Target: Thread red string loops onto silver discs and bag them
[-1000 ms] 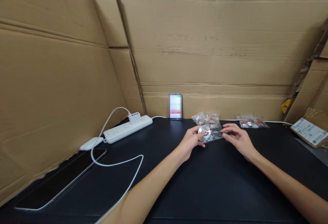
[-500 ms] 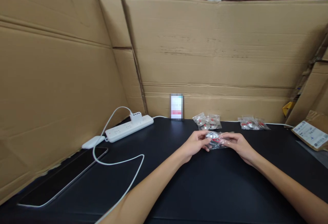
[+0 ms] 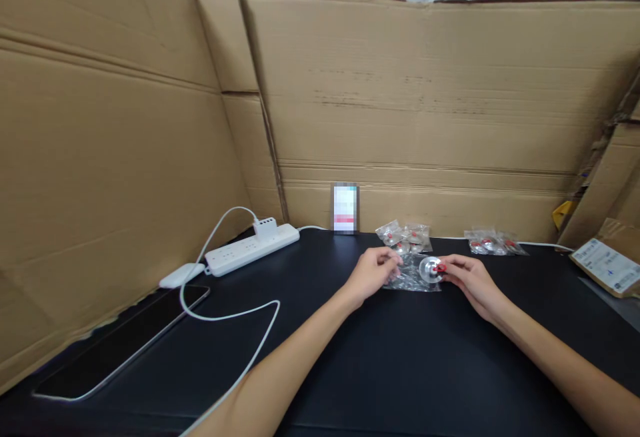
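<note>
1. Two bare hands are held over the middle of the worktop (image 3: 400,370), well apart from its near edge.
2. By the left hand (image 3: 371,276), the left end of a clear bag (image 3: 407,277) is pinched between thumb and fingers.
3. By the right hand (image 3: 471,282), a round, shiny disc (image 3: 431,269) is pinched at its red tab (image 3: 440,268), with thumb and fingertips closed together.
4. The disc is held between the two hands, over the right end of the bag; whether it lies wholly outside the plastic cannot be told for certain from this view.
5. Just behind the bag, a left pile (image 3: 413,233) of bagged discs with red parts is set on the worktop.
6. Farther right, a right pile (image 3: 493,242) of similar packets is set near the back wall (image 3: 425,124), which is made of cardboard.
7. A phone (image 3: 345,209) with a lit, blurred screen is stood upright against that wall, left of the piles.
8. At the left, a white power strip (image 3: 235,258) is laid at a slant, with a charger (image 3: 265,228) plugged in and a white cable (image 3: 267,330) led toward the left forearm.
9. A dark tablet (image 3: 125,344) is laid flat in front of the strip.
10. At the far right, a labelled carton (image 3: 607,265) is placed.
</note>
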Motion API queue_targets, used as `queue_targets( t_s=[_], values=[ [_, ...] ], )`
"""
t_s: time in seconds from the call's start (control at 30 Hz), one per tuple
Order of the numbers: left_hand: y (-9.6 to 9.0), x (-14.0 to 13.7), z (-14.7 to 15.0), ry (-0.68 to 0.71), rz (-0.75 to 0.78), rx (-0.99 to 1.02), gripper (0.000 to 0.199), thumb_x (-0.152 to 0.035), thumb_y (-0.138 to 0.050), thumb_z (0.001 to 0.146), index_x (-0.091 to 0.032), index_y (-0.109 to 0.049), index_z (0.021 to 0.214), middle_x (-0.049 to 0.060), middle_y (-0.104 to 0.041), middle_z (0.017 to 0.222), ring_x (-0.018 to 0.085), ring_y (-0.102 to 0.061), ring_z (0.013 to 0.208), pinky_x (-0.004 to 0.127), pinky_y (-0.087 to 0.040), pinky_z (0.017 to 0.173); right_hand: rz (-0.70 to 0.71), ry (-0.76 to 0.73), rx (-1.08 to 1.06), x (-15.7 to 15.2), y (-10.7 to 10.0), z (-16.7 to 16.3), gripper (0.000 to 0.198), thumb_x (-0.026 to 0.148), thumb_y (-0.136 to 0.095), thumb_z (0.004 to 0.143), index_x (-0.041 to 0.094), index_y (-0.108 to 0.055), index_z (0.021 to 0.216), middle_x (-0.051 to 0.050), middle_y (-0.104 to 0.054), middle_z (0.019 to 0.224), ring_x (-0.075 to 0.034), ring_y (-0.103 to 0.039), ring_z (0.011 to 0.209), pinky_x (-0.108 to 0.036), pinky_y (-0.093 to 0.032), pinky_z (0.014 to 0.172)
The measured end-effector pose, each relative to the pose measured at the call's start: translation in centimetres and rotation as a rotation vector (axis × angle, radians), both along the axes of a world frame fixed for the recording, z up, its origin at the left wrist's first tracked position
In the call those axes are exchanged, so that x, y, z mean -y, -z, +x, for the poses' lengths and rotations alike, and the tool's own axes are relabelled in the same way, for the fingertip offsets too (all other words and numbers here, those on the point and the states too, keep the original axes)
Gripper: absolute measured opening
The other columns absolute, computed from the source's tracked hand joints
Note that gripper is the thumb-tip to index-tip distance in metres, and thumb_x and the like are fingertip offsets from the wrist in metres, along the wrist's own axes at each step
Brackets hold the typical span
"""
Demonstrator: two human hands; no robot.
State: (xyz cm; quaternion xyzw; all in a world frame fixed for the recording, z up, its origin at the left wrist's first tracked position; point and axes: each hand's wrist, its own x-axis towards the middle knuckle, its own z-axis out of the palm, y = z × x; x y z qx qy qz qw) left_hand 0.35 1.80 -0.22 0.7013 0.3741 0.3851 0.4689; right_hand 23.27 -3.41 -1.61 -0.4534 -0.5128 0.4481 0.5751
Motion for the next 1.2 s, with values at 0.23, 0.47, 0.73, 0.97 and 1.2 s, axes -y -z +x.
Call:
queue_targets(
  t_s=[0.23,0.47,0.73,0.97,1.2],
  values=[
    [-1.1,-1.6,-3.5,-0.454,0.438,-0.594,0.021,-0.02,-0.051,0.084,-0.016,-0.069,0.095,0.01,-0.068,0.081,0.025,-0.061,0.078,0.032,-0.042,0.07,-0.095,-0.033,-0.115,-0.1,0.0,0.6,0.024,0.037,-0.075,0.072,0.016,-0.062,0.075,-0.005,-0.067,0.069,-0.02,-0.067,0.06,-0.03,-0.054,0.053],
    [-2.3,1.8,-1.4,-0.482,0.828,-0.68,0.031,-0.023,-0.049,0.089,-0.015,-0.059,0.117,0.017,-0.058,0.112,0.035,-0.047,0.11,0.046,-0.038,0.091,-0.118,-0.06,-0.052,0.5,-0.2,-0.8,0.029,0.04,-0.077,0.07,0.017,-0.061,0.076,-0.003,-0.066,0.066,-0.017,-0.064,0.054,-0.025,-0.05,0.045],
    [-1.1,5.5,2.1,0.157,0.74,-0.357,0.04,-0.035,-0.064,0.085,-0.022,-0.055,0.123,0.011,-0.059,0.113,0.029,-0.055,0.106,0.041,-0.042,0.093,-0.063,-0.104,0.026,1.0,0.0,-2.1,0.041,0.053,-0.078,0.068,0.017,-0.059,0.072,0.001,-0.06,0.059,-0.011,-0.053,0.045,-0.02,-0.041,0.039],
    [-1.4,4.7,1.1,0.14,0.64,-0.309,0.028,-0.033,-0.059,0.088,-0.021,-0.059,0.114,0.009,-0.063,0.103,0.024,-0.061,0.09,0.034,-0.046,0.08,-0.104,-0.159,-0.061,1.1,-0.4,-1.8,0.035,0.048,-0.076,0.074,0.016,-0.062,0.078,0.0,-0.061,0.064,-0.009,-0.051,0.047,-0.02,-0.042,0.042],
    [-0.8,3.4,1.9,0.013,0.142,0.061,0.03,-0.047,-0.051,0.09,-0.019,-0.059,0.096,0.005,-0.066,0.082,0.016,-0.059,0.063,0.028,-0.046,0.06,0.109,0.065,0.457,-0.3,0.5,0.1,0.028,0.045,-0.071,0.076,0.018,-0.064,0.072,0.0,-0.062,0.059,-0.013,-0.055,0.05,-0.024,-0.041,0.046]
  ],
)
